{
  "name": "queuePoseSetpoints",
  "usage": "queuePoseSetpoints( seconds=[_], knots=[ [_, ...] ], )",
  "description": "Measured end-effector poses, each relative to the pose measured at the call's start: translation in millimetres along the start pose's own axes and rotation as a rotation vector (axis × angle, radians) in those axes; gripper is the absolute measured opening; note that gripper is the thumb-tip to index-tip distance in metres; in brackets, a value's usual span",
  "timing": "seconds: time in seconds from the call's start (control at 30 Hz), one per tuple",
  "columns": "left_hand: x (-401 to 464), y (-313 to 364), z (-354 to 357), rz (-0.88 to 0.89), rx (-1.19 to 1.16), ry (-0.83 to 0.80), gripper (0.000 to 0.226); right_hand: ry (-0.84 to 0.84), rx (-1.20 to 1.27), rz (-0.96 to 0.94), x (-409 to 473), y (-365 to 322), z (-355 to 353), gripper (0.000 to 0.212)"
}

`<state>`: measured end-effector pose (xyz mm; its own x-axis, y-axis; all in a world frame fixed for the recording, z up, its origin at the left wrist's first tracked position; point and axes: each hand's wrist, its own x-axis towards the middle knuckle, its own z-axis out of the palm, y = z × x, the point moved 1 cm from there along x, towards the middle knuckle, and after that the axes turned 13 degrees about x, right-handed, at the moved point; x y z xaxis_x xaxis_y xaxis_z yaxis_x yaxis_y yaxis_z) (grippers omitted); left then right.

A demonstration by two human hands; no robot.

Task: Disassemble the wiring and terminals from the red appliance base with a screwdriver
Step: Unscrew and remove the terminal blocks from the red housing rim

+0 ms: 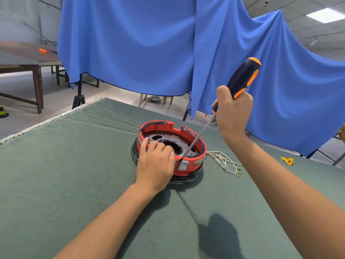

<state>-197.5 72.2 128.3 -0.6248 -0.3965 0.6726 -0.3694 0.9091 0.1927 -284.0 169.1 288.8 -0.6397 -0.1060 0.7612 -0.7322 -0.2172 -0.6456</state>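
Note:
The round red appliance base (200, 146) sits upside down on the green cloth, with a grey metal plate inside and a black bottom rim. My left hand (155, 162) rests over its near left rim, fingers curled onto the plate, holding the base. My right hand (233, 113) grips a long screwdriver (242, 76) with a black and orange handle. Its shaft slants down and left, and the tip touches the near inner rim beside a white rocker switch (183, 166). A bundle of white wires with brass terminals (224, 161) lies on the cloth just right of the base.
The green cloth table (74, 174) has a frayed left edge. A small yellow piece (287, 161) lies at the far right. A blue curtain (149, 43) hangs behind the table. Brown wooden tables (28, 58) stand at the back left.

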Motion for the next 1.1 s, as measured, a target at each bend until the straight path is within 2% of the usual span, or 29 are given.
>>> queuePoseSetpoints(
  seconds=[0.13, 0.23, 0.4, 0.53, 0.7, 0.83, 0.97, 1.1],
  knots=[
    [2, 0, 1, -0.027, -0.027, -0.019, 0.047, -0.063, -0.137, 0.004, 8, -4, 19, 0.040],
    [2, -1, 3, -0.047, -0.070, -0.012, 0.040, -0.147, -0.256, 0.045, 10, -5, 39, 0.032],
    [4, -2, 4, -0.069, -0.093, -0.010, 0.042, -0.307, -0.448, 0.006, 15, 8, 69, 0.040],
    [3, -4, 4, -0.109, -0.196, 0.123, 0.028, -0.375, -0.537, 0.014, 22, 18, 88, 0.041],
    [6, -5, 9, -0.047, -0.114, 0.027, 0.043, -0.513, -0.594, 0.119, 1, 40, 92, 0.035],
    [2, -4, 6, -0.072, -0.173, 0.132, 0.036, -0.399, -0.459, 0.163, 1, 30, 76, 0.032],
    [2, -1, 1, 0.012, -0.057, 0.077, 0.037, -0.213, -0.279, 0.140, 12, 9, 44, 0.032],
    [2, -3, -2, 0.102, -0.063, 0.046, 0.038, -0.050, -0.139, 0.107, 12, -3, 1, 0.035]
  ],
)
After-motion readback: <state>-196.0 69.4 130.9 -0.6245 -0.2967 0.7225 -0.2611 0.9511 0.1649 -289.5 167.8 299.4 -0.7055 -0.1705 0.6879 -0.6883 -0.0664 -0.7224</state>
